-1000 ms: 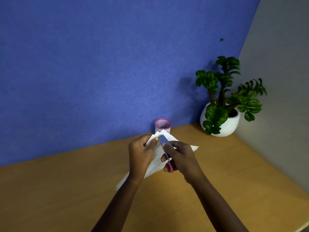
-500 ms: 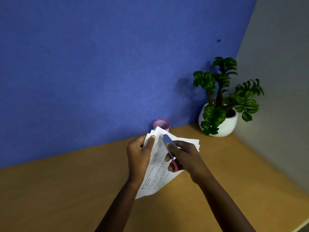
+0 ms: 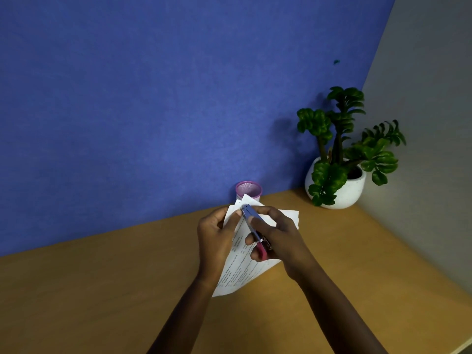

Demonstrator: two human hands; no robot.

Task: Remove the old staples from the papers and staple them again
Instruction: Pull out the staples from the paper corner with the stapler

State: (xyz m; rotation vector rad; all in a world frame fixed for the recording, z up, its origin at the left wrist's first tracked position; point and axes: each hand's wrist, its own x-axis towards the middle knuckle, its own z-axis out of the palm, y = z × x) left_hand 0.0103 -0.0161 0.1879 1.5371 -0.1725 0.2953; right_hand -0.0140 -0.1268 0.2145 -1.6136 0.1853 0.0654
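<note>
White papers [image 3: 241, 267] pinched at top corner by left hand [image 3: 217, 238] | right hand [image 3: 278, 236] fingers wrapped around metal stapler [image 3: 255, 228], nose on that corner | above wooden surface [image 3: 102, 290]

Pink mesh cup [image 3: 248, 189] and potted plant [image 3: 339, 159] on wooden desk [image 3: 102, 290].

You've got one view only: wide-angle head cam, looking forward and down over both forearms at the wooden surface [image 3: 102, 290]. It faces the blue wall [image 3: 153, 98], tilted, close to the hands. Potted plant [image 3: 339, 159] sits in the far right corner.
</note>
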